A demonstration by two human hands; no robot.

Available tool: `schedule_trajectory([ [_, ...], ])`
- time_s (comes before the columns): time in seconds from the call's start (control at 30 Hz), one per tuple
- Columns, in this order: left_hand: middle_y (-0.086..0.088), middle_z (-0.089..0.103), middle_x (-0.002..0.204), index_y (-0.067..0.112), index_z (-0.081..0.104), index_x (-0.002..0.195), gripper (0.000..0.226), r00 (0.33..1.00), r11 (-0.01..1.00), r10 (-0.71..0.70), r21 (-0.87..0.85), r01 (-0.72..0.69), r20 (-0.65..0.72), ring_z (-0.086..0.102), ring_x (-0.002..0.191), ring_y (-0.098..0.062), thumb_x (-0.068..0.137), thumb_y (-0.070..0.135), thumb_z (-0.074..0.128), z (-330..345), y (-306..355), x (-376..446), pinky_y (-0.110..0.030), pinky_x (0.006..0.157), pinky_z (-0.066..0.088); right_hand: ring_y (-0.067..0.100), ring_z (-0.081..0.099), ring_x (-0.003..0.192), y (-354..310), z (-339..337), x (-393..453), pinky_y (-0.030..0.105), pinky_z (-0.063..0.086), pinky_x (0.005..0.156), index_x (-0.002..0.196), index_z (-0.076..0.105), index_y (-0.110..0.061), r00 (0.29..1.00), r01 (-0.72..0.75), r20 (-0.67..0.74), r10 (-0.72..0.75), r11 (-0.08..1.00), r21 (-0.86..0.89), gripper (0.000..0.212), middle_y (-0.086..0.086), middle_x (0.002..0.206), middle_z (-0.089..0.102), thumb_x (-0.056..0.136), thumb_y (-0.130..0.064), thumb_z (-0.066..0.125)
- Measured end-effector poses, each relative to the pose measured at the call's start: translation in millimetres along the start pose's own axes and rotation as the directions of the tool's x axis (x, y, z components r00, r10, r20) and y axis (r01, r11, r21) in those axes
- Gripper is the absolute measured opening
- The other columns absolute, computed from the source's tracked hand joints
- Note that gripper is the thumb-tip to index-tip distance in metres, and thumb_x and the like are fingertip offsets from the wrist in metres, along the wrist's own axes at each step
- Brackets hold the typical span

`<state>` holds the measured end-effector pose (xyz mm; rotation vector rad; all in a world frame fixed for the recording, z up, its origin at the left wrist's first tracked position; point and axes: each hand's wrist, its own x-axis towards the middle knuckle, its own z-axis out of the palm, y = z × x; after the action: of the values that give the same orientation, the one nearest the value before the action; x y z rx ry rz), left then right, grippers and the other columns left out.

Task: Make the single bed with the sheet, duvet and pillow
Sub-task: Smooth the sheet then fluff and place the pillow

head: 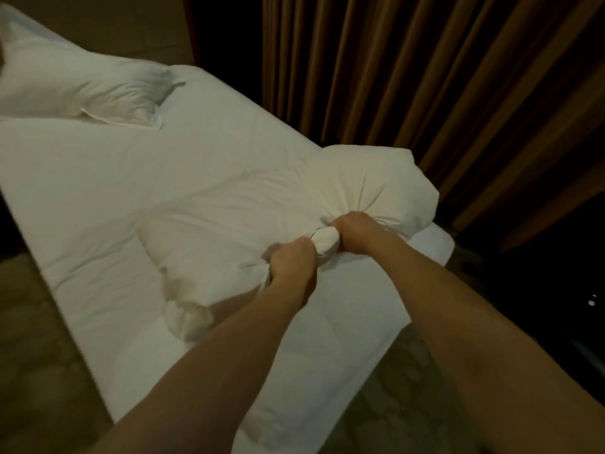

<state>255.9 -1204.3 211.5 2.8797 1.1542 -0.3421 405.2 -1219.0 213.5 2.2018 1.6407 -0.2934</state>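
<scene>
Both hands were clenched on the duvet (229, 204) near the foot end of the bed (429, 240). The left hand (289, 257) had its fingers curled tight round a gathered bunch of white fabric, and the right hand (355, 232) gripped a second bunch just beside it, with a short twisted roll of cloth showing between the two fists. The duvet lay spread over most of the mattress, flat toward the head end and puffed up in a loose mound beyond the right hand, close to the far edge by the brown curtain (425, 77). A folded lump of it sagged below the left forearm. The pillow (82, 83) sat at the head of the bed, creased and slightly askew, well apart from the hands.

The duvet looked soft, bulky and light, with filling that would shift inside the cover and bunch wherever it was squeezed. Gripped in the middle like this, it would likely drag unevenly and pull creases across the top. It would probably handle better taken by its corners or along the foot edge, hands well apart, then lifted and shaken flat. The cloth seemed grippy enough not to slip, and nothing about it appeared fragile.
</scene>
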Motion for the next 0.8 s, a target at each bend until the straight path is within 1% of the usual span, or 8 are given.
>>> schedule_trajectory([
  [0.07,-0.005,0.058,0.125,0.013,0.045,0.126,0.029,0.996,0.996,-0.088,-0.003,0.088,-0.035,0.057,0.115,-0.024,0.097,0.013,0.047,1.6,-3.6,-16.6,-0.037,0.091,0.045,0.025,0.057,0.116,-10.0,1.3,-3.5,0.034,0.045,0.094,0.141,0.043,-0.024,0.998,0.051,-0.036,-0.052,0.999,-0.014,0.061,0.008,0.129,0.059,0.087,-0.049,0.055],
  [0.2,-0.006,0.060,0.122,0.013,0.046,0.125,0.030,0.980,0.986,-0.167,0.006,0.169,-0.107,0.059,0.112,-0.026,0.095,0.012,0.048,13.2,-3.0,-30.6,-0.041,0.092,0.045,0.026,0.057,0.115,-18.2,9.4,-7.1,0.034,0.045,0.091,0.141,0.043,-0.023,0.992,0.076,-0.104,-0.077,0.997,-0.016,0.061,0.009,0.129,0.059,0.086,-0.047,0.056],
  [0.33,-0.008,0.062,0.119,0.014,0.049,0.122,0.030,0.962,0.963,-0.264,0.029,0.266,-0.074,0.060,0.110,-0.030,0.092,0.012,0.051,17.9,13.2,-39.2,-0.049,0.095,0.042,0.029,0.059,0.112,-14.0,19.7,-11.7,0.034,0.046,0.089,0.138,0.045,-0.022,0.979,0.154,-0.132,-0.152,0.988,0.006,0.058,0.012,0.126,0.060,0.086,-0.044,0.057],
  [0.4,-0.007,0.062,0.118,0.015,0.049,0.120,0.027,0.952,0.951,-0.300,0.059,0.303,-0.059,0.060,0.110,-0.029,0.093,0.014,0.050,13.0,24.1,-31.4,-0.048,0.094,0.043,0.029,0.058,0.112,-1.3,18.3,-10.6,0.035,0.046,0.090,0.134,0.048,-0.021,0.973,0.193,-0.136,-0.185,0.980,0.046,0.053,0.013,0.125,0.060,0.086,-0.041,0.058],
  [0.5,-0.004,0.064,0.114,0.018,0.051,0.117,0.023,0.926,0.925,-0.367,0.072,0.373,-0.085,0.063,0.105,-0.027,0.094,0.016,0.048,-2.7,46.3,-17.5,-0.039,0.087,0.046,0.029,0.059,0.111,25.9,14.1,-5.0,0.033,0.046,0.089,0.129,0.054,-0.019,0.960,0.255,-0.144,-0.240,0.962,0.099,0.049,0.013,0.123,0.062,0.085,-0.039,0.061],
  [0.6,-0.004,0.065,0.113,0.019,0.052,0.116,0.023,0.911,0.912,-0.393,0.078,0.404,-0.123,0.064,0.104,-0.025,0.094,0.017,0.048,-27.2,75.5,-6.0,-0.034,0.083,0.047,0.029,0.058,0.113,63.6,0.5,-8.2,0.032,0.045,0.090,0.134,0.048,-0.021,0.942,0.317,-0.157,-0.298,0.941,0.117,0.053,0.012,0.127,0.059,0.086,-0.041,0.060],
  [0.7,-0.005,0.063,0.116,0.018,0.052,0.118,0.025,0.898,0.899,-0.421,0.070,0.432,-0.127,0.063,0.105,-0.027,0.093,0.018,0.048,-56.4,98.4,-11.2,-0.034,0.083,0.047,0.028,0.057,0.113,95.4,-19.0,-29.0,0.032,0.045,0.090,0.134,0.047,-0.021,0.918,0.373,-0.184,-0.352,0.922,0.099,0.054,0.010,0.129,0.057,0.087,-0.046,0.057],
  [0.8,-0.006,0.063,0.116,0.016,0.052,0.119,0.026,0.881,0.885,-0.443,0.075,0.459,-0.170,0.063,0.105,-0.028,0.093,0.017,0.048,-78.1,120.4,-18.7,-0.035,0.083,0.047,0.028,0.057,0.113,117.0,-34.3,-50.3,0.033,0.045,0.092,0.133,0.049,-0.019,0.901,0.398,-0.218,-0.375,0.915,0.070,0.054,0.010,0.129,0.057,0.087,-0.047,0.058],
])
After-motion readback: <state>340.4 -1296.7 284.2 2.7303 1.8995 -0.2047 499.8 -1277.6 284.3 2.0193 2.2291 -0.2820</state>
